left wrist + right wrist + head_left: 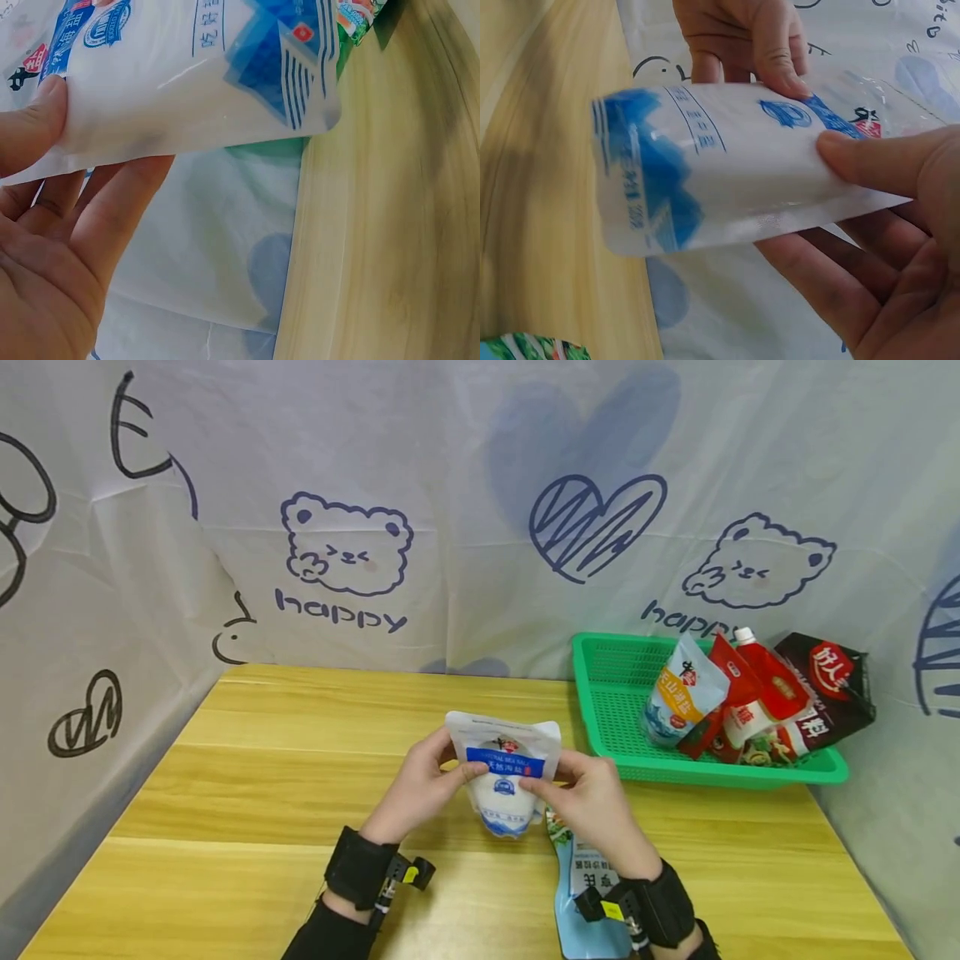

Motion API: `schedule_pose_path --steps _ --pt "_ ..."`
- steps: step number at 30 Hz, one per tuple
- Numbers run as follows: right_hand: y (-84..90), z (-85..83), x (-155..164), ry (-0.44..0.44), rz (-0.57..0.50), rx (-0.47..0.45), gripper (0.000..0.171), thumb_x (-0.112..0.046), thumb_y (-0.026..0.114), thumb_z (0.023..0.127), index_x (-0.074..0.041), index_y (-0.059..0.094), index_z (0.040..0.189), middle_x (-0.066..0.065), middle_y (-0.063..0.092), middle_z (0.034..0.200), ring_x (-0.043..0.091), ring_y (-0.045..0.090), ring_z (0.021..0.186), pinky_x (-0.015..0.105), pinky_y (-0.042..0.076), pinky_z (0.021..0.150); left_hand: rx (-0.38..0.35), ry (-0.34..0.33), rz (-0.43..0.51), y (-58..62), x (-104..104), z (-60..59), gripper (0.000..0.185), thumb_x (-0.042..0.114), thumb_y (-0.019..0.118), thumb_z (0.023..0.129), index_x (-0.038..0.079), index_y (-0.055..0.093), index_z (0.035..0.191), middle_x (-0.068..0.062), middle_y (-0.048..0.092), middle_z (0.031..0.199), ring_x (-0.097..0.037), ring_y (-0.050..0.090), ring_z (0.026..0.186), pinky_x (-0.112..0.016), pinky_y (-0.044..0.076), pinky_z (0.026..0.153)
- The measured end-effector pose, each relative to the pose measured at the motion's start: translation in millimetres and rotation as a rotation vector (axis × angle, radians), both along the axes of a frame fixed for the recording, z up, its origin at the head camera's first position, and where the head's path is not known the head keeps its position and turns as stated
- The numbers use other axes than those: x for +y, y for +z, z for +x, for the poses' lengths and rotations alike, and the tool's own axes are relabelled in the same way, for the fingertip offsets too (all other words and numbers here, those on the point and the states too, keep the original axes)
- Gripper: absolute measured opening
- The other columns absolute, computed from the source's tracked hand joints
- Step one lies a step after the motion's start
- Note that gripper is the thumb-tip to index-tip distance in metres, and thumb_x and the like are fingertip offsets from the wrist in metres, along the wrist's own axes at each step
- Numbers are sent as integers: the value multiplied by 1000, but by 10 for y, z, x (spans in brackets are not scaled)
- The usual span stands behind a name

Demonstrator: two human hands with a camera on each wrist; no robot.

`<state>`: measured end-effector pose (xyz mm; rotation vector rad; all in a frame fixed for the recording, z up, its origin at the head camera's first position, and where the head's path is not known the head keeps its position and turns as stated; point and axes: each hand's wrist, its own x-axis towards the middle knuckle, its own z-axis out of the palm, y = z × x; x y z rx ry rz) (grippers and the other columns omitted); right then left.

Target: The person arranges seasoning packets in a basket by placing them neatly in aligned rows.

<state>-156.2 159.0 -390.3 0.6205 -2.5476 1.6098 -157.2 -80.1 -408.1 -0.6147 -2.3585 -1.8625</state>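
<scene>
A white and blue salt pouch [504, 771] stands upright over the middle of the wooden table [247, 793], held between both hands. My left hand [424, 787] pinches its left edge, thumb on the front label. My right hand [587, 795] pinches the right edge the same way. In the left wrist view the pouch [202, 67] is held by thumb and fingers [45, 120]. The right wrist view shows the pouch [727, 176] lengthwise, my right thumb [877, 161] on top and the left hand [750, 37] at its far end.
A light blue pouch [581, 893] lies flat on the table under my right wrist. A green basket [615, 693] at the back right holds several sauce and seasoning packets [750, 693]. A printed white cloth [450, 510] walls the table's back and sides.
</scene>
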Motion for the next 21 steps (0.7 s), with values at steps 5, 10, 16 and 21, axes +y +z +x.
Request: schedule_pose_path --steps 5,10,16,21 --pt "30 -12 60 39 18 -49 35 -7 83 89 -4 74 122 13 78 104 18 76 81 30 62 61 41 14 -31 -19 23 -5 42 5 71 98 7 61 138 -11 68 130 -27 68 115 -38 58 95" --pt "88 2 130 68 12 -63 34 -10 81 91 -3 73 123 17 76 109 20 74 75 33 60 56 62 -14 -50 -35 52 1 35 3 72 96 6 65 130 -10 71 121 -23 70 105 -33 61 85" --pt "154 12 167 81 56 -40 22 -16 80 93 -8 78 114 11 78 102 21 72 69 33 59 55 85 -76 -93 -64 105 2 25 4 73 96 5 66 120 -9 72 111 -21 69 98 -31 62 79" --pt "142 8 187 54 72 31 15 -14 80 93 -7 81 106 7 79 92 12 62 52 27 50 46 81 -67 -118 -79 141 -2 25 7 74 96 7 67 121 -5 73 110 -17 69 96 -32 61 80"
